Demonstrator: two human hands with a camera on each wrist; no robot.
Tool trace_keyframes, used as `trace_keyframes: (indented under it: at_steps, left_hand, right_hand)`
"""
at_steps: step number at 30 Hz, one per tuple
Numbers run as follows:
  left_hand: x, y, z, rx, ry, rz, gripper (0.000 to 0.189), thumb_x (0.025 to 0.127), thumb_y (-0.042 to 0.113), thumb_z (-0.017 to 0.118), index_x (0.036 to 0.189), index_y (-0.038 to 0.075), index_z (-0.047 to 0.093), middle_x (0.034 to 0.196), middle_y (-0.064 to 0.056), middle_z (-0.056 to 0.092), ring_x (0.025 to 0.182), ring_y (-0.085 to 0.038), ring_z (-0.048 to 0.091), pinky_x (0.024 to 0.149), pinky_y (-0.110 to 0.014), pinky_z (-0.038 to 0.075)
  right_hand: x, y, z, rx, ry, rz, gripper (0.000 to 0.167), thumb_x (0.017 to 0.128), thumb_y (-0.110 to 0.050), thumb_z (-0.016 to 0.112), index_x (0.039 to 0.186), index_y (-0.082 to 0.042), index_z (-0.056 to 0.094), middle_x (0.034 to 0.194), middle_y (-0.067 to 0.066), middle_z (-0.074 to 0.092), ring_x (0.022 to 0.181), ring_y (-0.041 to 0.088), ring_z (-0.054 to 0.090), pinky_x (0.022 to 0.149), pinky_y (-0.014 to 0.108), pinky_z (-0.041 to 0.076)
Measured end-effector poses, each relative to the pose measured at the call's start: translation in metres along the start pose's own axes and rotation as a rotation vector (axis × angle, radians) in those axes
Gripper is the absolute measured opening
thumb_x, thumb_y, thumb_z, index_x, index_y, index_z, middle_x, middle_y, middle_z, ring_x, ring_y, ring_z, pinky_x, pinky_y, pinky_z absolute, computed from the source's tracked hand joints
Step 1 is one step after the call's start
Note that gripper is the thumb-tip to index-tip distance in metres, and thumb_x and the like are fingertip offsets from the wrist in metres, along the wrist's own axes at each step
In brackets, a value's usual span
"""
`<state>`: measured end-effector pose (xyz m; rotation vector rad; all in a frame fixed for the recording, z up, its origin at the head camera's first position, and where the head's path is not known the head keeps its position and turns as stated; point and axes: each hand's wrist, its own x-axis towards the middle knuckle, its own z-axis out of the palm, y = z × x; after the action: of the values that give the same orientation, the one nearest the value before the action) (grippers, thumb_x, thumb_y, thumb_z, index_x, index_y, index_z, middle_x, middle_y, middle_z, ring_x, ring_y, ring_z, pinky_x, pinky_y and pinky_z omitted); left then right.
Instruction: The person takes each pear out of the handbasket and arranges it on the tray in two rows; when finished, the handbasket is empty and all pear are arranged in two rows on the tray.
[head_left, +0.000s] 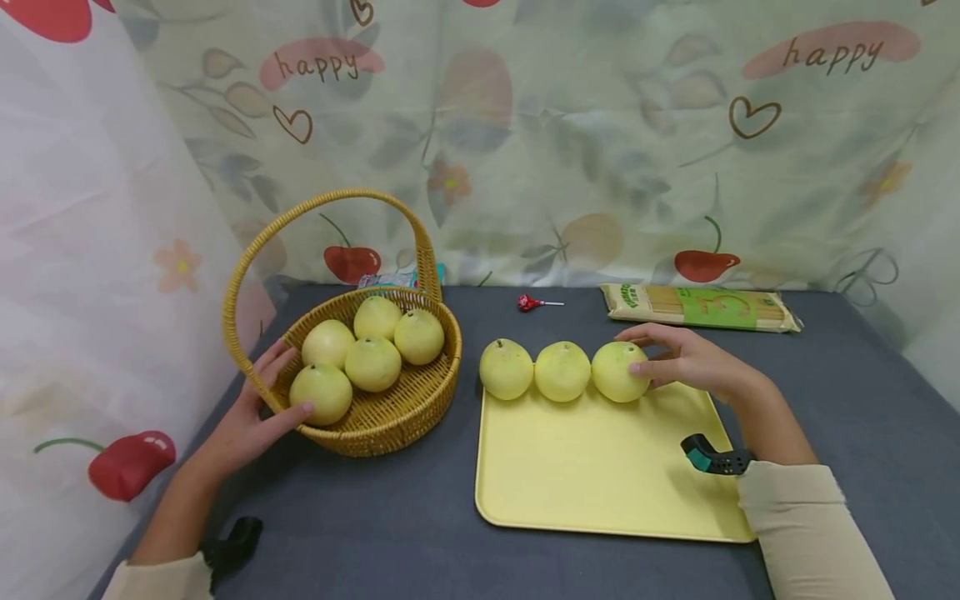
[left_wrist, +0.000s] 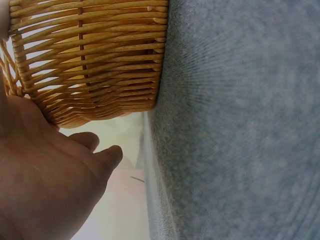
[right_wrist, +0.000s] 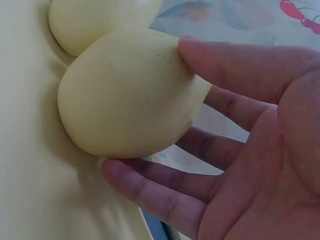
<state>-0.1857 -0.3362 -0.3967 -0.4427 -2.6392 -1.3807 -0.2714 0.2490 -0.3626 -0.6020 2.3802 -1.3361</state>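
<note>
Three pale yellow pears stand in a row along the far edge of a yellow tray [head_left: 600, 467]. My right hand [head_left: 686, 358] holds the rightmost pear [head_left: 618, 372], with the thumb on its near side and fingers around the far side. In the right wrist view this pear [right_wrist: 125, 95] rests against the tray, close to its neighbour. My left hand [head_left: 251, 421] rests at the left rim of a wicker basket [head_left: 397, 425], thumb beside the nearest pear [head_left: 321, 394], fingers by the handle. Several pears lie inside. The left wrist view shows relaxed, extended fingers [left_wrist: 107, 157] beside the basket wall [left_wrist: 95, 60].
Behind the tray lie a red-wrapped lollipop [head_left: 529, 303] and a long packet of noodles [head_left: 701, 307]. A blue-and-white packet [head_left: 401, 278] is partly hidden behind the basket. The basket's tall handle [head_left: 337, 197] arches upward. A printed curtain [head_left: 570, 167] hangs behind the grey table [head_left: 375, 517].
</note>
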Motion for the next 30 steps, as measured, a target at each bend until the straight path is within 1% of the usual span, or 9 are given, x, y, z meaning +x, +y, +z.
trace_keyframes:
  at_steps: [5, 14, 19, 22, 25, 27, 30]
  left_hand:
    - [0.000, 0.000, 0.000, -0.004, -0.004, -0.004, 0.080, 0.093, 0.009, 0.069, 0.159, 0.004, 0.023, 0.166, -0.015, 0.003, 0.146, -0.047, 0.005, 0.101, -0.075, 0.018]
    - [0.000, -0.003, 0.000, 0.008, -0.001, -0.006, 0.081, 0.093, 0.008, 0.069, 0.159, 0.004, 0.022, 0.166, -0.015, 0.002, 0.147, -0.046, 0.004, 0.101, -0.074, 0.018]
    - [0.000, -0.003, 0.000, 0.011, -0.006, -0.013, 0.081, 0.093, 0.010, 0.069, 0.159, 0.005, 0.022, 0.166, -0.015, 0.002, 0.147, -0.046, 0.005, 0.101, -0.074, 0.019]
    - [0.000, -0.003, -0.001, 0.013, -0.007, -0.015, 0.081, 0.094, 0.010, 0.069, 0.159, 0.006, 0.022, 0.166, -0.015, 0.002, 0.147, -0.046, 0.005, 0.101, -0.074, 0.020]
    - [0.000, -0.004, -0.001, 0.016, -0.009, -0.016, 0.081, 0.094, 0.011, 0.068, 0.160, 0.006, 0.021, 0.166, -0.014, 0.002, 0.147, -0.046, 0.006, 0.101, -0.073, 0.021]
    - [0.000, -0.004, -0.001, 0.016, -0.009, -0.015, 0.080, 0.094, 0.011, 0.068, 0.159, 0.006, 0.022, 0.166, -0.014, 0.002, 0.147, -0.045, 0.006, 0.101, -0.072, 0.021]
    - [0.000, -0.003, -0.001, 0.017, -0.009, -0.011, 0.080, 0.094, 0.011, 0.069, 0.159, 0.006, 0.023, 0.166, -0.013, 0.003, 0.147, -0.045, 0.006, 0.101, -0.072, 0.021]
  right_hand:
    - [-0.002, -0.001, 0.000, 0.017, -0.019, 0.002, 0.055, 0.095, -0.021, 0.071, 0.143, -0.005, 0.049, 0.144, 0.023, 0.044, 0.115, 0.037, 0.059, 0.085, 0.046, 0.054]
    - [-0.001, 0.000, 0.002, 0.052, -0.050, 0.004, 0.057, 0.097, -0.021, 0.069, 0.147, -0.005, 0.045, 0.149, 0.024, 0.037, 0.119, 0.039, 0.057, 0.084, 0.047, 0.055]
    - [-0.001, -0.001, 0.003, 0.042, -0.060, 0.018, 0.061, 0.097, -0.020, 0.069, 0.148, -0.004, 0.042, 0.149, 0.024, 0.038, 0.126, 0.042, 0.049, 0.086, 0.046, 0.054]
    - [-0.003, -0.003, 0.003, -0.009, -0.062, 0.009, 0.063, 0.096, -0.022, 0.069, 0.150, -0.004, 0.040, 0.147, 0.021, 0.042, 0.131, 0.041, 0.044, 0.090, 0.045, 0.051]
    - [-0.003, -0.005, 0.004, -0.068, -0.053, -0.002, 0.065, 0.095, -0.023, 0.070, 0.150, -0.005, 0.040, 0.145, 0.019, 0.046, 0.130, 0.040, 0.046, 0.094, 0.046, 0.047]
    - [-0.004, -0.008, 0.004, -0.112, -0.047, -0.008, 0.066, 0.095, -0.024, 0.071, 0.150, -0.004, 0.040, 0.146, 0.018, 0.046, 0.129, 0.039, 0.047, 0.096, 0.048, 0.045]
    - [-0.005, -0.017, 0.005, -0.181, -0.024, -0.015, 0.066, 0.095, -0.027, 0.071, 0.150, -0.005, 0.040, 0.148, 0.019, 0.043, 0.131, 0.041, 0.045, 0.098, 0.053, 0.044]
